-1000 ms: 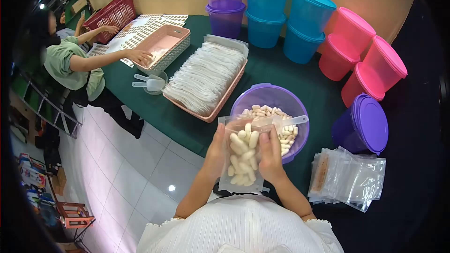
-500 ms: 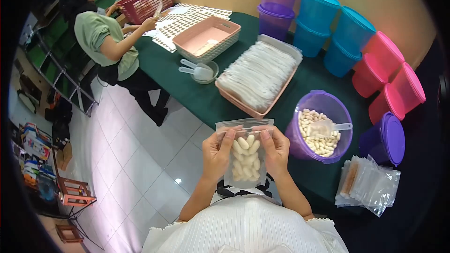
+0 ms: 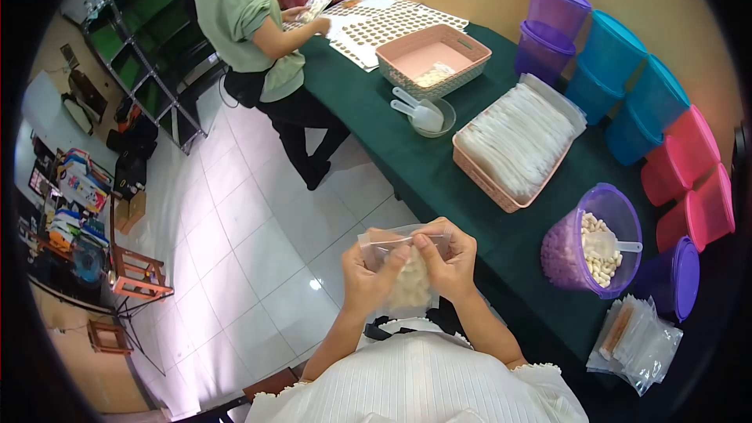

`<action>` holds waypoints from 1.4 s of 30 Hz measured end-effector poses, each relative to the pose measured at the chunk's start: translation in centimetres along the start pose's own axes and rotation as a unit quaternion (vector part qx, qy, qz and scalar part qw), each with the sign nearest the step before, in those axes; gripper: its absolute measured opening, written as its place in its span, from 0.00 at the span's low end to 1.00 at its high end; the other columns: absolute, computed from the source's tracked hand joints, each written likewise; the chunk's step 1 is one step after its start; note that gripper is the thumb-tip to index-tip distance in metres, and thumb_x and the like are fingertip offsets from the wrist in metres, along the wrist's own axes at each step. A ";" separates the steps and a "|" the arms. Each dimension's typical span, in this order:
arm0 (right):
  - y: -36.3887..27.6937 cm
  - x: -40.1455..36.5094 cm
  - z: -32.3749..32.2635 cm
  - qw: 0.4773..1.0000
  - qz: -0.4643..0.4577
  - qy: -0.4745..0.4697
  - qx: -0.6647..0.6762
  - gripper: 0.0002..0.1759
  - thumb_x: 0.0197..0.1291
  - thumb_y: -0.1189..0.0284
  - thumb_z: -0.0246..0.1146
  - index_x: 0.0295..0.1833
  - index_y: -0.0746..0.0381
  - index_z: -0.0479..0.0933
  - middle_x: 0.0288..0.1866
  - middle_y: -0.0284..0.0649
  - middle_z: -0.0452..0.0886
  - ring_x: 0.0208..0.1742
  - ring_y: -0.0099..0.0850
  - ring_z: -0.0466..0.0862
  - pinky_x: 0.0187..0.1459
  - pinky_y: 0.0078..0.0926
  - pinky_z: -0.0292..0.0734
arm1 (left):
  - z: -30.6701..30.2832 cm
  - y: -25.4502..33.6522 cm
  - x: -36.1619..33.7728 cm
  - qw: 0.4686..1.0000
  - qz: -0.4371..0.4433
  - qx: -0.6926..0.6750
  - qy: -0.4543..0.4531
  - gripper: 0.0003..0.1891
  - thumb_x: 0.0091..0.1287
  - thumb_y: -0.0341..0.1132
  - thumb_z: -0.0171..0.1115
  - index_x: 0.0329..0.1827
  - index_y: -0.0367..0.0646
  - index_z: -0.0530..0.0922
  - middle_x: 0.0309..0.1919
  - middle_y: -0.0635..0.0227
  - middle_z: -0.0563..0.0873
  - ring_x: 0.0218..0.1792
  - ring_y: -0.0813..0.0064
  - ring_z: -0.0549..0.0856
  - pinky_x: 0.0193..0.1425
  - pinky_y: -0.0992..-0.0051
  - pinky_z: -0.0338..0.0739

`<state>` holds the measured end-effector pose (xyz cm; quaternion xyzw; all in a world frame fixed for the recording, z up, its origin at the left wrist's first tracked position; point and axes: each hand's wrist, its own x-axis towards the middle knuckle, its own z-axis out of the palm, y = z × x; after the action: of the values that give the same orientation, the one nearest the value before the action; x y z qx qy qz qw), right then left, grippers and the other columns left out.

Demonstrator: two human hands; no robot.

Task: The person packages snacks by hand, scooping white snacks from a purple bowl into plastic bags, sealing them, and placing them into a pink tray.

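A clear zip pouch (image 3: 411, 290) with pale oblong pieces in its lower part is held upright in front of my chest. My left hand (image 3: 366, 272) grips its left side, thumb across the front near the top. My right hand (image 3: 450, 260) pinches the upper right, its thumb on the seal line close to the left thumb. To the right on the table stands a purple tub (image 3: 562, 247) of similar pale pieces, with a clear scoop (image 3: 607, 245) lying in it.
On the green table (image 3: 501, 258) are a basket packed with pouches (image 3: 513, 149), a pink basket (image 3: 446, 35), a bowl with scoops (image 3: 442, 121), sticker sheets (image 3: 392, 27), stacked coloured tubs (image 3: 611, 55) and flat clear bags (image 3: 638, 345). A co-worker (image 3: 243, 31) stands at the far left, holding a packet.
My view has swung left, so the table sits further right. My thumbs have come together at the pouch's top; before, they were apart at its sides. The co-worker's packet shows more clearly.
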<state>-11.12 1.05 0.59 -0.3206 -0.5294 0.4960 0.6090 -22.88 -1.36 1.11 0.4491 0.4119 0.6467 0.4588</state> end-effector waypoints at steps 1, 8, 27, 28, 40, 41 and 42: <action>0.3 0.0 0.5 1.000 0.006 -0.005 0.001 0.03 0.54 0.78 0.59 0.30 0.67 0.75 0.27 0.35 0.75 0.30 0.20 0.74 0.31 0.16 0.67 | -0.6 0.1 0.1 1.000 0.008 0.023 0.002 0.07 0.62 0.31 0.55 0.30 0.36 0.77 0.29 0.67 0.80 0.31 0.81 0.77 0.37 0.81 0.70; 2.5 2.6 3.7 0.994 0.049 -0.077 0.067 0.03 0.52 0.79 0.60 0.33 0.67 0.77 0.30 0.35 0.75 0.30 0.20 0.74 0.33 0.16 0.68 | -3.7 -1.1 1.7 0.998 0.037 0.025 0.051 0.04 0.59 0.27 0.59 0.32 0.34 0.78 0.29 0.68 0.79 0.31 0.81 0.77 0.35 0.82 0.70; 8.7 20.6 3.1 0.978 -0.038 -0.189 -0.081 0.06 0.54 0.78 0.55 0.34 0.69 0.76 0.26 0.40 0.75 0.28 0.28 0.74 0.29 0.21 0.67 | -5.6 -3.5 19.2 0.997 0.045 0.024 0.065 0.06 0.61 0.30 0.58 0.31 0.35 0.78 0.28 0.68 0.79 0.29 0.82 0.76 0.33 0.82 0.69; 9.1 21.3 3.0 0.979 -0.040 -0.184 -0.080 0.06 0.54 0.78 0.55 0.34 0.69 0.76 0.26 0.40 0.75 0.28 0.28 0.74 0.29 0.21 0.67 | -5.4 -4.0 19.9 0.996 0.053 0.040 0.058 0.05 0.60 0.29 0.59 0.31 0.35 0.77 0.28 0.68 0.79 0.29 0.82 0.76 0.33 0.82 0.70; 11.7 26.1 1.1 0.988 -0.058 -0.063 -0.125 0.12 0.60 0.73 0.50 0.34 0.70 0.75 0.26 0.40 0.73 0.26 0.27 0.73 0.29 0.20 0.66 | -5.6 -7.2 29.5 0.992 -0.037 -0.026 -0.118 0.07 0.64 0.28 0.50 0.38 0.34 0.76 0.32 0.69 0.78 0.34 0.81 0.77 0.38 0.83 0.69; 12.1 27.0 0.7 0.987 -0.033 -0.009 -0.159 0.12 0.60 0.73 0.50 0.34 0.70 0.75 0.26 0.39 0.73 0.26 0.26 0.72 0.28 0.19 0.65 | -5.4 -7.7 31.4 0.982 -0.064 -0.030 -0.173 0.10 0.66 0.29 0.47 0.40 0.33 0.76 0.34 0.68 0.79 0.35 0.81 0.77 0.39 0.83 0.69; 12.3 27.6 0.6 0.983 -0.008 0.032 -0.182 0.12 0.60 0.73 0.50 0.34 0.70 0.75 0.26 0.39 0.73 0.26 0.25 0.70 0.27 0.19 0.63 | -5.3 -8.1 32.5 0.981 -0.036 -0.012 -0.191 0.13 0.67 0.31 0.43 0.41 0.32 0.75 0.35 0.66 0.79 0.36 0.80 0.77 0.40 0.82 0.70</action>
<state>-16.42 30.70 -1.50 -0.4375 -0.5934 0.3758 0.5615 -31.89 31.30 -1.33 0.5436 0.3248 0.5370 0.5574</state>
